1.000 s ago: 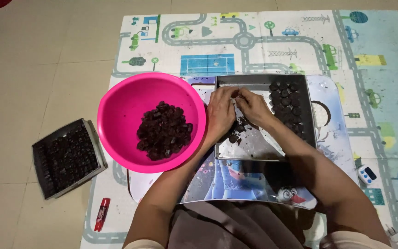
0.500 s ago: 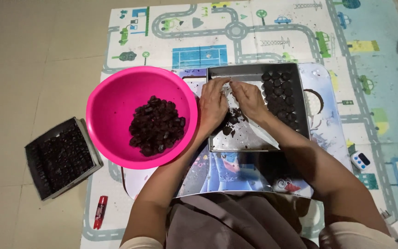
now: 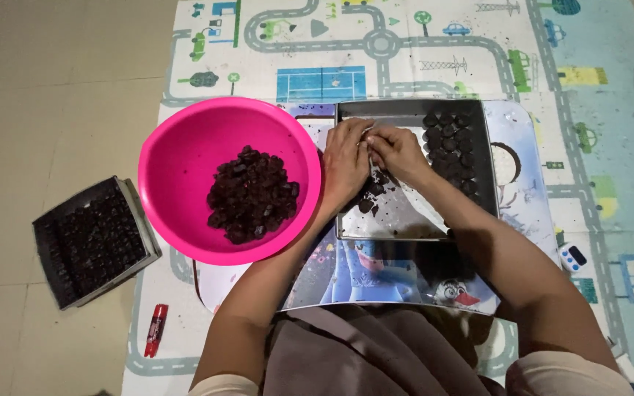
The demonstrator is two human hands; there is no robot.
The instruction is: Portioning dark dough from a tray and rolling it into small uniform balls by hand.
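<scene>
1. Both hands meet over the metal tray [image 3: 412, 220]. The left hand [image 3: 345, 163] and right hand [image 3: 399, 152] are pressed close, fingertips curled inward as if pinching or rolling something small between them; the piece itself is hidden, so I cannot tell its shape.

2. Progress, judged from how things lie: along the tray's right side stand neat rows of dark balls [image 3: 453, 147], already shaped. Below the hands lie a few loose crumbs [image 3: 373, 196] on the bare tray floor. That floor looks mostly open, so plenty of room remains.

3. The pink bowl [image 3: 185, 154], just left of the tray and touching the left wrist, holds a heap of dark chunks [image 3: 251, 194], seemingly the raw stock not yet worked. The heap is sizeable, so the work seems well short of finished.

4. A second, black tray [image 3: 45, 235] sits apart on the tiled floor to the left, filled edge to edge with dark pieces, probably a finished batch.

5. Materials: the bowl is smooth, glossy plastic, round and deep. The metal tray is rectangular, shallow, dull grey and smeared. The dark stuff looks matte, crumbly and soft enough to mould.

6. Beneath everything lies a play mat [image 3: 332, 44] printed with roads. A small white timer [image 3: 574, 257] rests at right, a red tube [image 3: 155, 330] at lower left.
</scene>
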